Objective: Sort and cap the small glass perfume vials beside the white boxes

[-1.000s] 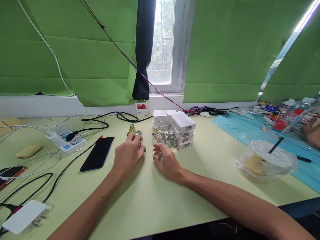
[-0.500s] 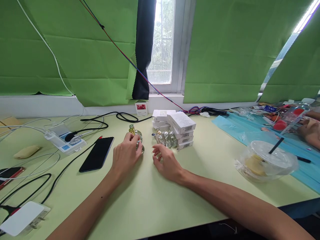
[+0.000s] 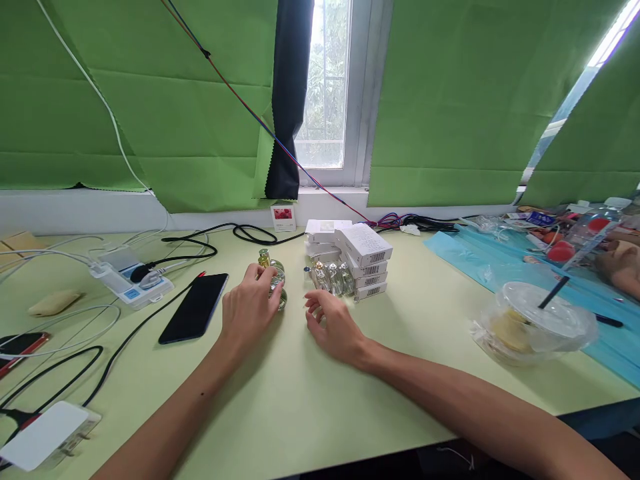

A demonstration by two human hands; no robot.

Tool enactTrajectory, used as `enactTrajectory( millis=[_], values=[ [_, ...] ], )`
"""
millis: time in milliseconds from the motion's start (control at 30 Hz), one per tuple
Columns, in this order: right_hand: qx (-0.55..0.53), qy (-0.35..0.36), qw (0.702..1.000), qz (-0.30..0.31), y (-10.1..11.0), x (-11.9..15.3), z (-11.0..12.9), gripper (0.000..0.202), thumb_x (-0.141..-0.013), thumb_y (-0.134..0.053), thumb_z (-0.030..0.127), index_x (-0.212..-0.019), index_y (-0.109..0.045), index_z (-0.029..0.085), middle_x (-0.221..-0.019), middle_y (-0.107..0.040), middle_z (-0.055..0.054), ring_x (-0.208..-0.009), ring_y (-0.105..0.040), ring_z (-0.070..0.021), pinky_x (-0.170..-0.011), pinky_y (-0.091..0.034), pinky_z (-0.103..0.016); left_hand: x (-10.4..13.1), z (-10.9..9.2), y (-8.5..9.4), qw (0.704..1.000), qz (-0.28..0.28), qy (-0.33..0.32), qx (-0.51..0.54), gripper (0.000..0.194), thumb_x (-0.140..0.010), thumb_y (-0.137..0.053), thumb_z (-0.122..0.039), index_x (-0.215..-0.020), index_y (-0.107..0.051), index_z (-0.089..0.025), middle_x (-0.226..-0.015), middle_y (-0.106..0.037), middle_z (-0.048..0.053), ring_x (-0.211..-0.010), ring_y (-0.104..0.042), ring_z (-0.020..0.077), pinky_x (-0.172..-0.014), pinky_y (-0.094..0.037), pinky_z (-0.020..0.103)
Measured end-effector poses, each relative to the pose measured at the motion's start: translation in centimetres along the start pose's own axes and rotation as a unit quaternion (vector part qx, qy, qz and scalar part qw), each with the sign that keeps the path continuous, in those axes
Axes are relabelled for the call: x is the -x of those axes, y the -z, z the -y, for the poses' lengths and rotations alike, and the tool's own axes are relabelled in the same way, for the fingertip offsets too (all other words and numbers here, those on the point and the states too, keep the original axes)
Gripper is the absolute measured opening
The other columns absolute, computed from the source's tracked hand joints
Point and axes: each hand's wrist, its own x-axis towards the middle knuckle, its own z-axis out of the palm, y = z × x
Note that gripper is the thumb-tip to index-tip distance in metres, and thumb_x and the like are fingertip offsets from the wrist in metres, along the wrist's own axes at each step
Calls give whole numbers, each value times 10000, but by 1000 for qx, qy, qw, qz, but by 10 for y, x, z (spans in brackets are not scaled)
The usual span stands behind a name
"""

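Note:
My left hand [image 3: 251,301] rests over a row of small glass bottles [image 3: 279,269] at mid-table, its fingers curled against them; whether it grips one is hidden. One bottle at the row's back has a gold-coloured top [image 3: 265,257]. My right hand [image 3: 334,325] lies on the table with loosely curled, parted fingers and nothing in them. Just beyond it several clear bottles [image 3: 332,277] lie side by side, some with shiny tops. They touch a stack of white boxes with barcodes [image 3: 367,247]. More white boxes [image 3: 326,231] stand behind the bottles.
A black phone [image 3: 194,309], a power strip [image 3: 135,285] and a white adapter [image 3: 49,433] with cables lie left. At right are a bagged plastic bowl [image 3: 535,323] and blue sheeting [image 3: 465,257]. Another person's hand [image 3: 623,267] shows at the far right.
My left hand has shifted slightly left, showing more of the bottles beside it. My right hand has stayed in place. The other person's hand at the far right has moved a little.

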Motion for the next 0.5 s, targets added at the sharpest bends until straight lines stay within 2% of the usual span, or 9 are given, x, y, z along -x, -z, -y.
enactTrajectory(
  millis=[167, 500],
  values=[
    [0, 0, 1000, 4, 1, -1, 1, 289, -851, -512, 84, -1117, -549, 192, -977, -654, -61, -776, -643, -137, -660, -592, -273, -1, 3, -2, 1000, -16, -9, 6, 278, -976, -438, -332, -1103, -647, -200, -1168, -638, 95, -659, -612, 184, -492, -301, 296],
    [1, -8, 1000, 8, 1, 0, 2, 269, -855, -504, 94, -1100, -557, 192, -973, -654, -62, -784, -643, -141, -661, -582, -269, -3, 6, -1, 1000, -16, -11, 20, 286, -981, -421, -304, -1094, -662, -198, -1146, -662, 70, -699, -633, 188, -525, -317, 303]
  ],
)
